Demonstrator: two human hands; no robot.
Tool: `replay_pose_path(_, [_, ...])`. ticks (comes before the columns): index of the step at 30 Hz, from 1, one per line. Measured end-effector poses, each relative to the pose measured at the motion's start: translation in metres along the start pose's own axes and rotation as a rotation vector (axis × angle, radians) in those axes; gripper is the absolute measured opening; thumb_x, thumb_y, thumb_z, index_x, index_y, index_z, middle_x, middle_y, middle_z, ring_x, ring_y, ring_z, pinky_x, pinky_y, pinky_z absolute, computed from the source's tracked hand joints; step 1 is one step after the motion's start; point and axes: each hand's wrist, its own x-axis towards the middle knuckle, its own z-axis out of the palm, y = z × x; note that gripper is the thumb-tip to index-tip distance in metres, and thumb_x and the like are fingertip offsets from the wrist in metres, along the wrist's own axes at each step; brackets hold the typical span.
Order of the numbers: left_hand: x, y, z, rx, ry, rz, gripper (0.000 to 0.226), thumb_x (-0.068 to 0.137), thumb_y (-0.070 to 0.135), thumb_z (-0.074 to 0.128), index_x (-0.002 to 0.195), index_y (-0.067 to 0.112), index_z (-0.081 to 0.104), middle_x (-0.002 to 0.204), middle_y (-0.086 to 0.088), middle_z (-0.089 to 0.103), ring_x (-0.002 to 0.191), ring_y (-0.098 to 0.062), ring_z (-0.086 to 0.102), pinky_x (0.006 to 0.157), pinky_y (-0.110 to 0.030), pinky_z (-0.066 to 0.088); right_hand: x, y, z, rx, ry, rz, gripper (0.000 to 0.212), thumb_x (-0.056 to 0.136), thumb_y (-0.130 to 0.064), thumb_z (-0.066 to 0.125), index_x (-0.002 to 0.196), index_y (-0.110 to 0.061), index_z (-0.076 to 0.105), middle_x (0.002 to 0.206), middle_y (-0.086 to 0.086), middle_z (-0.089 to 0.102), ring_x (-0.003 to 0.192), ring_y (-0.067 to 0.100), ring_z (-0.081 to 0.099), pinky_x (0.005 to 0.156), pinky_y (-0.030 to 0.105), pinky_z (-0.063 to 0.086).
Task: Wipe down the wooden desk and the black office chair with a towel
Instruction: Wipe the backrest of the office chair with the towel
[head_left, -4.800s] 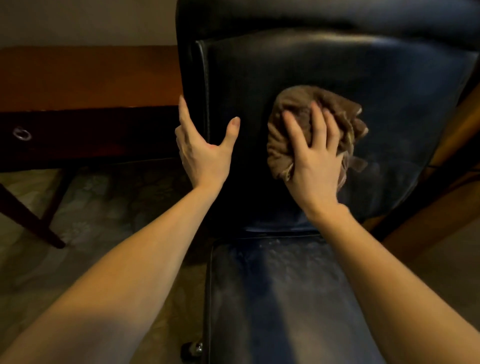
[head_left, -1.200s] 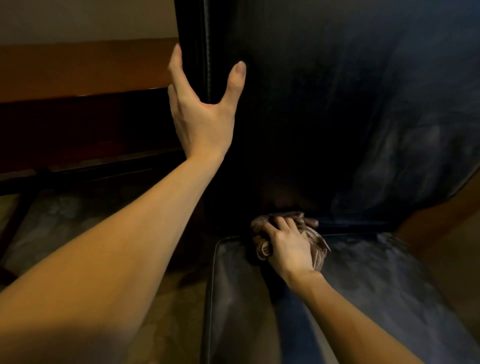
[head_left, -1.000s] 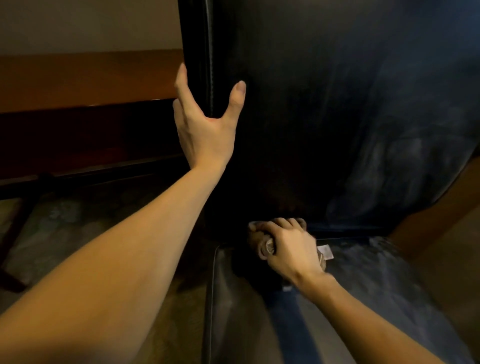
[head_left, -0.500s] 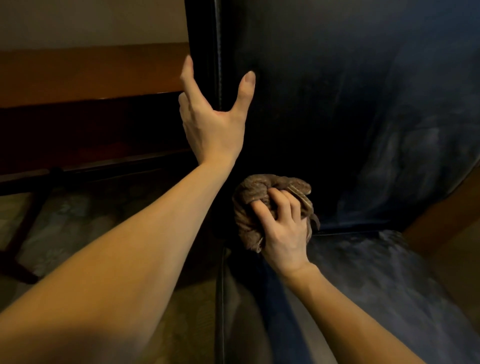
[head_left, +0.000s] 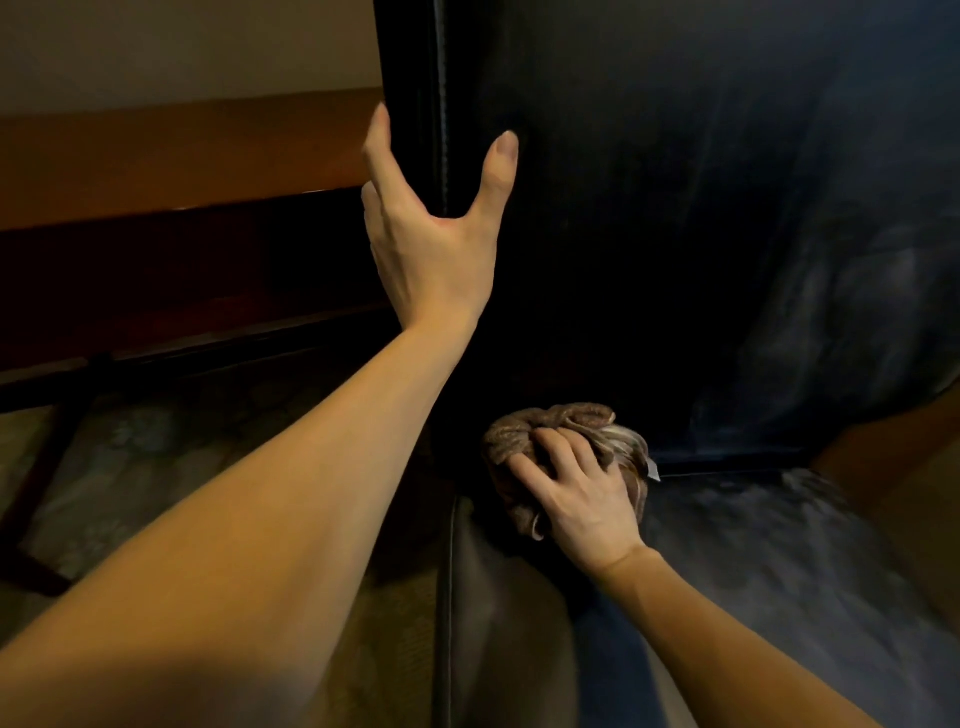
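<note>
At far left the wooden desk (head_left: 156, 156) runs across the upper part of the view, its top a warm orange-brown and its front dark; below it a dark leg (head_left: 49, 467) slants down to the patterned floor (head_left: 156, 457); the desk stands behind and to the left of the chair, apart from both hands. The left forearm rises from the bottom-left corner, bare and nearly straight, climbing on a diagonal to the left hand (head_left: 436, 249). That hand is spread wide and straddles the left edge of the backrest of the black chair (head_left: 701, 208), the web between thumb and forefinger set against the stitched seam; the thumb (head_left: 501, 161) lies extended on the front face, and the fingers (head_left: 382, 150) reach straight up along the outer side of the edge, partly hidden behind it; an open, bracing pose. The backrest fills the upper right, upright and dark with a faint sheen. Lower, in the crease where backrest meets seat, near the seat's left rear corner, sits the brown towel (head_left: 524, 431), bunched into a wad. The right hand (head_left: 576, 493) lies on top of it, fingers curled into the cloth, gripping and pressing it against the chair; a small white tag (head_left: 653, 470) sticks out at the towel's right. The right forearm runs from that hand down toward the bottom right over the seat (head_left: 805, 571), the wrist slightly bent.
</note>
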Motion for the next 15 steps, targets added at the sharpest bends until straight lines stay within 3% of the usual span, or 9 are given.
replay_pose_path(2, [0.001,-0.001,0.001,0.001,0.002,0.005,0.091,0.085,0.065,0.069,0.156,0.023,0.032,0.149,0.001,0.048,0.137,-0.014,0.046,0.093,-0.005,0.034,0.000,-0.005,0.005,0.035,-0.161,0.093,0.056,0.076,-0.034,0.066,0.130,-0.027,0.053,0.132,0.011,0.047,0.121,0.033,0.043,0.081,0.050,0.056])
replay_pose_path(4, [0.001,-0.001,0.002,0.008,0.003,0.015,0.091,0.084,0.067,0.069,0.155,0.023,0.033,0.147,0.001,0.050,0.135,-0.015,0.048,0.100,-0.017,0.043,0.004,-0.015,0.008,0.076,-0.339,0.243,0.065,0.070,-0.031,0.081,0.130,-0.028,0.057,0.130,0.010,0.052,0.121,0.033,0.044,0.081,0.052,0.056])
replay_pose_path(8, [0.001,0.000,0.001,0.010,0.015,0.011,0.091,0.082,0.068,0.070,0.154,0.023,0.035,0.145,0.002,0.053,0.133,-0.014,0.051,0.105,-0.029,0.048,0.017,-0.020,0.002,0.110,-0.482,0.278,0.052,0.085,-0.028,0.071,0.135,-0.031,0.055,0.127,0.005,0.052,0.121,0.031,0.049,0.095,0.050,0.046])
replay_pose_path(10, [0.001,0.002,-0.001,0.013,0.027,0.011,0.091,0.082,0.068,0.070,0.153,0.023,0.035,0.144,0.002,0.053,0.133,-0.013,0.051,0.105,-0.027,0.048,0.031,-0.019,0.000,0.128,-0.565,0.315,0.047,0.092,-0.029,0.063,0.138,-0.031,0.054,0.132,0.004,0.051,0.129,0.030,0.044,0.106,0.048,0.037])
replay_pose_path(13, [-0.001,0.006,-0.005,0.022,0.034,0.004,0.090,0.083,0.067,0.070,0.154,0.023,0.035,0.146,0.004,0.051,0.134,-0.011,0.049,0.098,-0.009,0.041,0.052,-0.022,-0.004,0.147,-0.704,0.362,0.040,0.094,-0.029,0.060,0.134,-0.029,0.060,0.136,0.005,0.055,0.135,0.030,0.043,0.113,0.050,0.030])
replay_pose_path(15, [-0.003,0.006,-0.009,0.031,0.031,-0.006,0.091,0.084,0.067,0.069,0.155,0.024,0.033,0.148,0.003,0.048,0.135,-0.012,0.047,0.093,-0.003,0.034,0.054,-0.024,-0.007,0.174,-0.758,0.356,0.039,0.093,-0.032,0.060,0.131,-0.029,0.063,0.135,0.006,0.058,0.135,0.031,0.044,0.118,0.051,0.026])
